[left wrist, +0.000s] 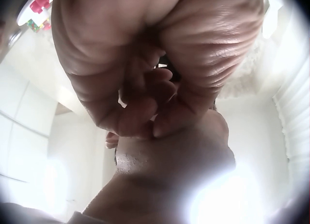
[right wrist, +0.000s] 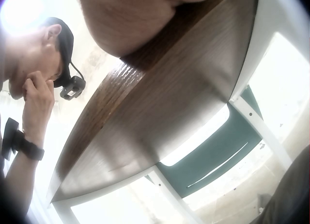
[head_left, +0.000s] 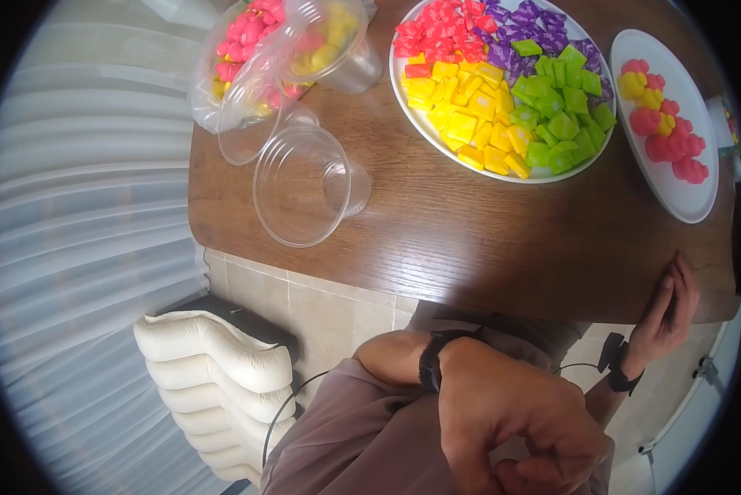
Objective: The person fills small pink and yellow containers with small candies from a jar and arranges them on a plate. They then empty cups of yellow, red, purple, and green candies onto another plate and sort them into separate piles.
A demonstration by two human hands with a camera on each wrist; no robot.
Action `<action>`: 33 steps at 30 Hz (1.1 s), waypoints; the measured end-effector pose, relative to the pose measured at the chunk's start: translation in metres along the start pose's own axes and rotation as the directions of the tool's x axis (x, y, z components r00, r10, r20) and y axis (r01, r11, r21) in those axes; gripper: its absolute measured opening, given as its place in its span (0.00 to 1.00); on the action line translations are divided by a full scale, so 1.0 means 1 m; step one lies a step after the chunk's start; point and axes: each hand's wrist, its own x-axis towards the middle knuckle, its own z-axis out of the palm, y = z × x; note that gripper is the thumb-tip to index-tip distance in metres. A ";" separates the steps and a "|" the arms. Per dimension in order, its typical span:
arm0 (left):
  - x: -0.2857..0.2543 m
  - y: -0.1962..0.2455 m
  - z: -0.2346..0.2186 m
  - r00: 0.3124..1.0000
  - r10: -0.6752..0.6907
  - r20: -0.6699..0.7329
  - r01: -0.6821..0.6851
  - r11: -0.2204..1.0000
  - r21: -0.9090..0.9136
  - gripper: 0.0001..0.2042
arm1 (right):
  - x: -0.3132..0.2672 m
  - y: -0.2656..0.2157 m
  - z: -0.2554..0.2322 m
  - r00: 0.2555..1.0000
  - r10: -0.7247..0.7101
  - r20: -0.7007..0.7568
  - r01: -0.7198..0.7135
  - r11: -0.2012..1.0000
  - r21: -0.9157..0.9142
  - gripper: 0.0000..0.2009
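Note:
My left hand (head_left: 515,408) is raised to the face, with its fingers curled in toward the thumb; no object shows in it. In the left wrist view its bent fingers (left wrist: 138,110) come together right at the chin. My right hand (head_left: 671,309) rests at the table's near right edge, fingers extended and nothing in them. Beyond it lies a white oval plate (head_left: 679,194) carrying several small pink and yellow figures (head_left: 675,144). A larger white plate (head_left: 424,124) holds wrapped candies (head_left: 502,99) sorted by colour: red, purple, yellow and green.
Clear plastic cups stand at the table's left, one empty (head_left: 300,190) and one with yellow and pink pieces (head_left: 329,45). A clear bag (head_left: 214,99) of similar pieces lies beside them. A white cushioned seat (head_left: 214,388) and a curtain (head_left: 98,206) are at the left.

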 end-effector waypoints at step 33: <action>-0.003 -0.005 0.004 0.991 0.124 0.046 -0.129 0.983 0.130 0.15 | 0.001 0.000 -0.002 1.000 -0.004 0.006 0.004 0.999 -0.032 0.10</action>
